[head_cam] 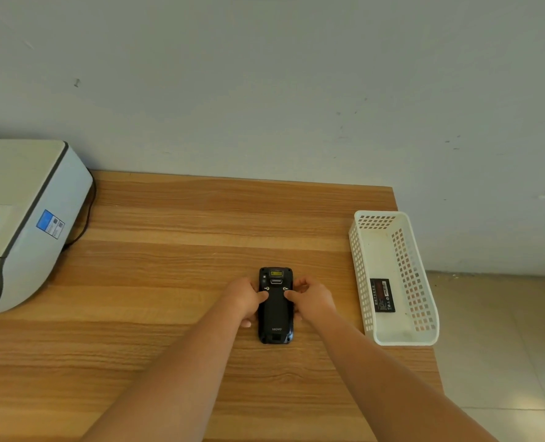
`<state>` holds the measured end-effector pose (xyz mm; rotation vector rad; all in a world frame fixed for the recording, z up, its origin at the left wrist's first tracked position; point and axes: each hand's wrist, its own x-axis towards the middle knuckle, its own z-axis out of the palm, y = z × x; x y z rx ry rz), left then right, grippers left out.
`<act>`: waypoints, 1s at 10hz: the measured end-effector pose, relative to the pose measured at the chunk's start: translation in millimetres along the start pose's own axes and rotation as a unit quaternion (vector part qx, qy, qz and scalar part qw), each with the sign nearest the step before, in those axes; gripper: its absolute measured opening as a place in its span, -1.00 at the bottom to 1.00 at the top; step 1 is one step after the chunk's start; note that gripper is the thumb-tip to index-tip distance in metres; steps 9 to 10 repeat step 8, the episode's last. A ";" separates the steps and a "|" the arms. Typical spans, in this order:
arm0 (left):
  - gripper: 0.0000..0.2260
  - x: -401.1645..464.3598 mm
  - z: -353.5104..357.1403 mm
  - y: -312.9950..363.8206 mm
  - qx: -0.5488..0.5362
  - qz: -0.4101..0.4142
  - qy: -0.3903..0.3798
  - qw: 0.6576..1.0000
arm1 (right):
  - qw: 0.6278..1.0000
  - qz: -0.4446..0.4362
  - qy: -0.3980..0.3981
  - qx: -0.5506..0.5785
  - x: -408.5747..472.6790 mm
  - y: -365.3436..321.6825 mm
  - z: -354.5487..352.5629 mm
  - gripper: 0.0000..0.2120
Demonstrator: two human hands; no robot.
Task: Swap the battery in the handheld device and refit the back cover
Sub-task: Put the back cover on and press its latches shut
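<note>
Between the two hands, the device (275, 306) lies face down on the table (169, 250), cover on. The left hand (245, 299) and right hand (312, 299) clasp its sides, each thumb by a latch near its far end, likely to steady it while working them. A battery (382, 295) waits in the basket (360, 266), just beyond the right hand.
</note>
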<state>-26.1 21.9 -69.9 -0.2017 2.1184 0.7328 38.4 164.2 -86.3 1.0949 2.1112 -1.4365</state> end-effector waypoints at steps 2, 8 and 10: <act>-0.74 1.8 5.2 1.1 0.106 0.013 0.063 0.992 | 1.000 -0.007 0.023 -0.010 -3.5 1.4 4.5 -0.83; -0.47 -73.0 -24.3 5.0 0.066 0.136 0.082 0.985 | 0.991 -0.123 0.042 0.023 -77.7 -61.1 -74.7 -0.76; -0.47 -73.0 -24.3 5.0 0.066 0.136 0.082 0.985 | 0.991 -0.123 0.042 0.023 -77.7 -61.1 -74.7 -0.76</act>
